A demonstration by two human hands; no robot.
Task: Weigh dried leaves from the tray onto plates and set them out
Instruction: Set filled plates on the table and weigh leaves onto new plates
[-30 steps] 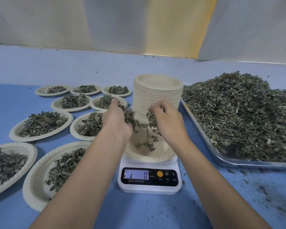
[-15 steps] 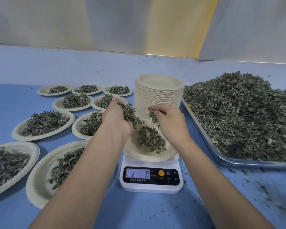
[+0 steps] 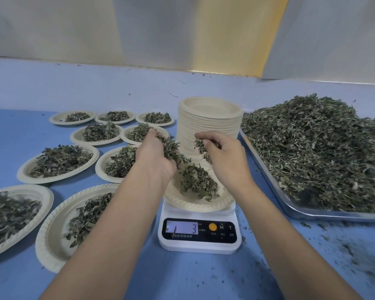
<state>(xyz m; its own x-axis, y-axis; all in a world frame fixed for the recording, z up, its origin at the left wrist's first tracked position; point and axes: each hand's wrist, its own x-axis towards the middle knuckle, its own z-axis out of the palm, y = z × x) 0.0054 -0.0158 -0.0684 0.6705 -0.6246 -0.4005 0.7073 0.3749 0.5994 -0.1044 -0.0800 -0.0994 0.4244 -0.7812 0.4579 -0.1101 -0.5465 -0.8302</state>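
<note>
A beige paper plate sits on the white digital scale, whose display reads 3. A small heap of dried leaves lies on that plate. My left hand hovers over the plate's left side, holding a bunch of leaves that spills toward the heap. My right hand is above the plate's right side, its fingers curled round a smaller clump of leaves. A metal tray at the right carries a big mound of dried leaves.
A tall stack of empty paper plates stands just behind the scale. Several filled plates, such as the nearest one, spread over the blue table at the left. Leaf crumbs litter the table at the lower right.
More leaves have dropped from both hands onto the plate, so the heap has grown. The scale display went from 0 to 3. Both hands stayed above the plate.
</note>
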